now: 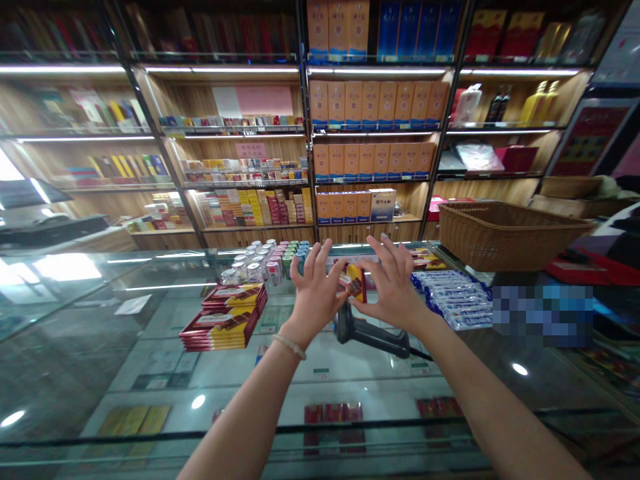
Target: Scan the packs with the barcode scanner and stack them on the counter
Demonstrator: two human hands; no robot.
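Both my hands are raised over a glass counter and meet around a small red and yellow packet. My left hand pinches the packet's left edge with thumb and forefinger, its other fingers spread upward. My right hand grips the packet's right side, its fingers also fanned out. A black barcode scanner lies on the glass directly below the packet. A thin bracelet circles my left wrist.
Stacked red chocolate bars lie on the counter at left, small cans behind them, blue-white packs at right. A wicker basket stands at the right. Shelves of boxes fill the back wall. A pixelated patch covers part of the right.
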